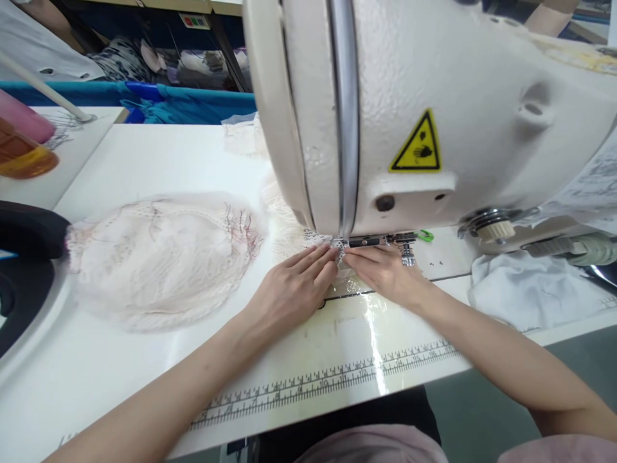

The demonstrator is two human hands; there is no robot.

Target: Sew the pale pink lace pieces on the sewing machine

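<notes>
Close to the sewing machine's needle area, my left hand [294, 283] lies with its fingers stretched out flat, pressing down on cream lace fabric [285, 218]. My right hand [388, 273] rests on the other side, fingers extended to the left and tips at a small strip of the lace beside the presser foot [339, 243]. The two sets of fingertips almost meet. Above them looms the white sewing machine head [424, 83], which hides part of the fabric. My right thumb is mostly hidden.
A blurred bundle of cream lace [159, 263] with reddish threads lies left. White cloth [535, 289] lies right. A printed ruler [322, 382] runs along the table's front edge. Far left are a black object [24, 276] and an orange-brown container [24, 154]. Another person's clothing [53, 45] shows behind.
</notes>
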